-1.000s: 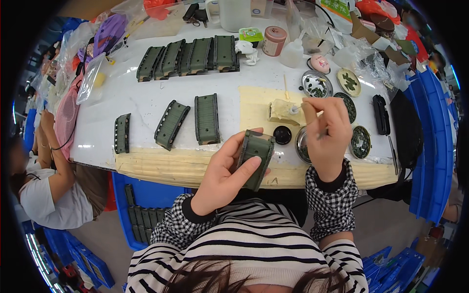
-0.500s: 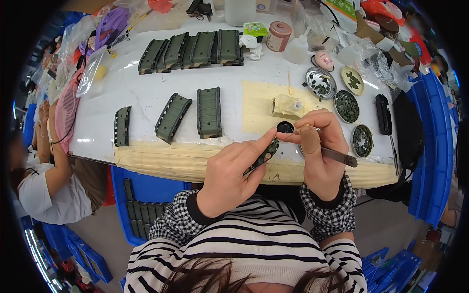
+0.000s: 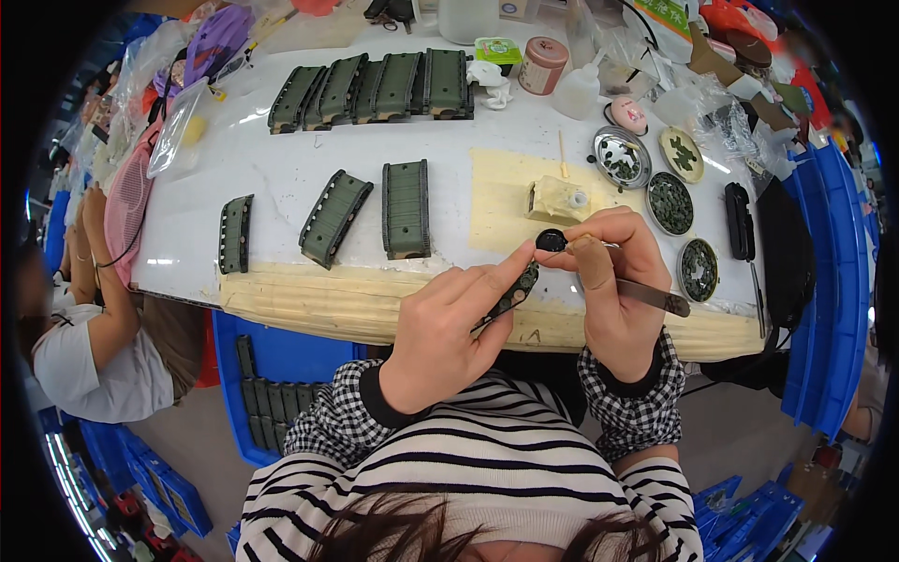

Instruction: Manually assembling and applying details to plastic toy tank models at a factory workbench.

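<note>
My left hand (image 3: 445, 328) is closed around a small dark green, camouflage-patterned part (image 3: 510, 302) with round studs along its side; the fingers cover most of it. The left index fingertip almost meets the right fingertips. In my right hand (image 3: 623, 281) are metal tweezers (image 3: 658, 299), gripped with their flat end pointing right. A thin, pale stick-like tool (image 3: 588, 241) is also pinched there; its tip is too small to make out. Just beyond the fingertips sits a small round black cup (image 3: 551, 241). A taped block (image 3: 558, 200) with a white nozzle-like top stands behind it.
Curved green track-like parts (image 3: 405, 211) lie left of my hands, with more in a far row (image 3: 398, 86). Round dishes (image 3: 670, 203) of small green pieces stand at right. A blue bin (image 3: 229, 375) is below the table edge. Another person's arm (image 3: 112, 300) is at left.
The table and its things sit slightly higher in the picture. Both hands keep nearly the same pose, with the same part and tweezers held.
</note>
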`<state>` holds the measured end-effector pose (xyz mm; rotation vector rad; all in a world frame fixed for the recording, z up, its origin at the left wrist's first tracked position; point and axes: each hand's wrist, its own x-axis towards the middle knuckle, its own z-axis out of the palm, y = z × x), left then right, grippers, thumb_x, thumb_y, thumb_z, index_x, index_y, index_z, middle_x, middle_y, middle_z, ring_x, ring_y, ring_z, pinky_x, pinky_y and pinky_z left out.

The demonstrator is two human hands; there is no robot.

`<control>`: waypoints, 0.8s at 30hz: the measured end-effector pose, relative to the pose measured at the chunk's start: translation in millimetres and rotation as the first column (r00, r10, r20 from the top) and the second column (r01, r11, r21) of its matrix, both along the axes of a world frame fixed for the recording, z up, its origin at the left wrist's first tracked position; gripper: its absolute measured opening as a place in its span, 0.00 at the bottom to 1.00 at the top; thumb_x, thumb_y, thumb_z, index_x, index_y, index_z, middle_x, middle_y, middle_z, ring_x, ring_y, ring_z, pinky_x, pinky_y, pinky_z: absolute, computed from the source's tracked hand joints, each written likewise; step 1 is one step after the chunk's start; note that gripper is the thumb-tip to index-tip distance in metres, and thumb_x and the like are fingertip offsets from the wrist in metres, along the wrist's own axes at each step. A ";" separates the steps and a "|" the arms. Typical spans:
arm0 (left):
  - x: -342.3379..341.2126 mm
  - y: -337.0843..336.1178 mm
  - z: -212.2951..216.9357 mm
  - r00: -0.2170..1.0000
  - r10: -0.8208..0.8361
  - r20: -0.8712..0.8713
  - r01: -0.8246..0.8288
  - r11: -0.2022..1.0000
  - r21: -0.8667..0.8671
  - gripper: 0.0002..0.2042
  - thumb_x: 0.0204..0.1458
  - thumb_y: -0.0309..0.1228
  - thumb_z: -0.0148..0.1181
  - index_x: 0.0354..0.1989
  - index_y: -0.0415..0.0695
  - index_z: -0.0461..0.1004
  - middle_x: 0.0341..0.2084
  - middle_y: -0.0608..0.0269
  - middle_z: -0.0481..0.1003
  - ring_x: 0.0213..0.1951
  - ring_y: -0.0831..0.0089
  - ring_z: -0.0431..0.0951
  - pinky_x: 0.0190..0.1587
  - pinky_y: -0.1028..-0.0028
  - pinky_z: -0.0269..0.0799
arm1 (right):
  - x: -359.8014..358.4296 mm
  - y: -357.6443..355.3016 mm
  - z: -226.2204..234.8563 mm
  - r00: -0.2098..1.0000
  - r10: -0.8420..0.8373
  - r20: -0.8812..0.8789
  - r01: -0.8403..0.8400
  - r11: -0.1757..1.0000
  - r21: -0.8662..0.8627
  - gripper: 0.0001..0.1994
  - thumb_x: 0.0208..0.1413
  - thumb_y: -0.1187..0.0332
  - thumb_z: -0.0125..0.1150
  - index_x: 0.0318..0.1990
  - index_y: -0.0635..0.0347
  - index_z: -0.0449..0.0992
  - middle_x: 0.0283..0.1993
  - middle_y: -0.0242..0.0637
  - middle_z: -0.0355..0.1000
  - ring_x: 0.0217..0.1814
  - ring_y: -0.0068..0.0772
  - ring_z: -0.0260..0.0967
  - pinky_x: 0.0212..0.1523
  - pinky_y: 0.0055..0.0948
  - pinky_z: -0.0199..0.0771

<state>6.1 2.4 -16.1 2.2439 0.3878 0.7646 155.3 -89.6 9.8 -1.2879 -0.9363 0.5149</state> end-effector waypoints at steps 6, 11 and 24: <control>-2.8 1.6 5.2 0.998 -0.052 -0.022 0.049 0.989 -0.138 0.26 0.47 0.16 0.57 0.59 0.39 0.68 0.31 0.56 0.76 0.31 0.69 0.75 0.36 0.75 0.71 | 16.7 2.8 2.9 0.976 -0.208 0.071 0.202 0.976 0.080 0.05 0.59 0.76 0.56 0.40 0.70 0.70 0.37 0.36 0.69 0.32 0.23 0.73 0.32 0.18 0.72; -4.3 2.1 -5.5 0.976 -0.103 0.194 0.218 0.568 -0.794 0.21 0.59 0.24 0.52 0.60 0.36 0.59 0.48 0.53 0.72 0.46 0.71 0.75 0.47 0.75 0.73 | 35.5 12.5 -2.6 0.707 -0.351 0.614 0.422 0.906 0.032 0.05 0.51 0.80 0.61 0.35 0.66 0.75 0.34 0.40 0.68 0.26 0.31 0.67 0.27 0.27 0.66; -3.8 2.0 -4.3 0.942 0.021 0.334 0.328 -0.254 -0.910 0.23 0.64 0.37 0.42 0.62 0.34 0.54 0.35 0.55 0.73 0.29 0.75 0.77 0.31 0.77 0.77 | 36.9 -27.4 19.1 0.701 -0.073 0.709 0.104 0.995 0.000 0.19 0.52 0.54 0.59 0.35 0.64 0.79 0.25 0.40 0.69 0.26 0.42 0.70 0.29 0.33 0.71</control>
